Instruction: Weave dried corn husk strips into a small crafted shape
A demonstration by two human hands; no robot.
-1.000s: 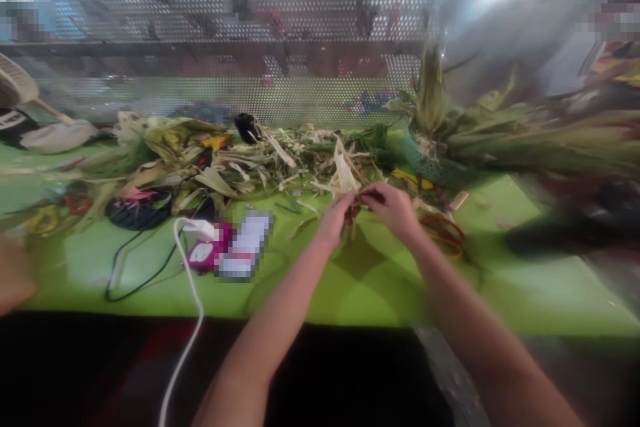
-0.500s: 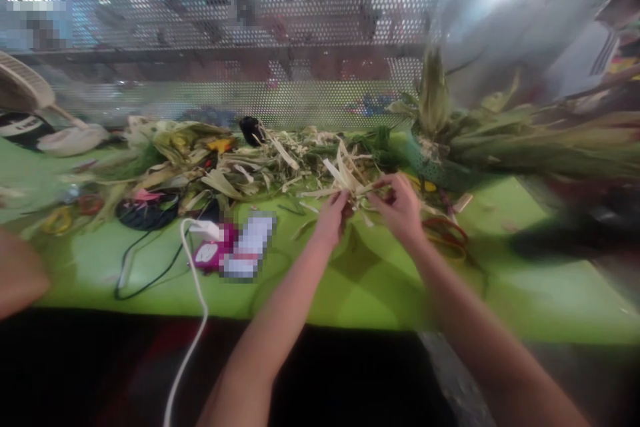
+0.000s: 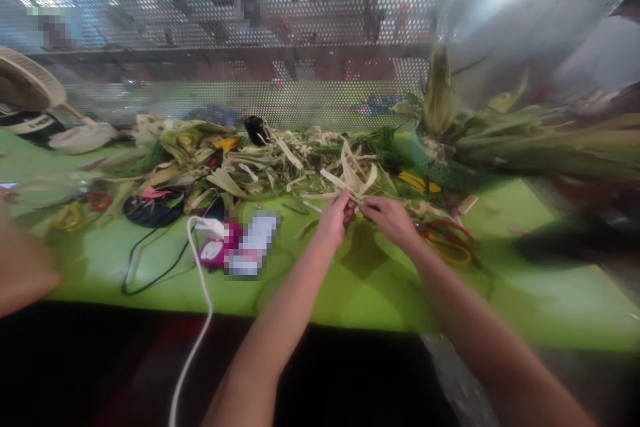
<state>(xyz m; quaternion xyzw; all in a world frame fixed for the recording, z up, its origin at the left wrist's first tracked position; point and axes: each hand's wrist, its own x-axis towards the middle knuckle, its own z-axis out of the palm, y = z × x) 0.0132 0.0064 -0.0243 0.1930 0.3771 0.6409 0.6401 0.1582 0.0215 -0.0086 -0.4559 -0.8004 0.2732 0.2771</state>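
**Hands back together on the pale husk strips, pulled in nearer the heap**

Biggest thing first: the green table (image 3: 380, 287) carries a long husk heap (image 3: 235, 160) along its far edge, w/ whole corn ears (image 3: 500, 140) stacked at the right end of the heap. I take the heap as my landmark.

What changed: half a sec ago my right hand sat higher and a bit further right, w/ the strips fanned wide between both hands. Now both hands have closed in toward each other at the near edge of the heap, and the strips stand up just above the fingertips. I read that as the bundle being gathered tighter, not let go; blur keeps me from saying more.

Pose: both forearms run up from the bottom of the view and converge. Left hand (image 3: 334, 217) is at the heap's near edge, fingers pressed together, pinching the base of the pale husk strips (image 3: 353, 177). Right hand (image 3: 391, 219) is just beside it, almost touching, fingers curled in on the same bundle, palm down.

Smaller bits: orange-red scissors (image 3: 450, 240) lie near the right hand, on the table. A white cable (image 3: 200, 307) and a pink gadget (image 3: 214, 250) lie in front of the heap's middle. Another person's hand (image 3: 23, 270) shows at the far left.
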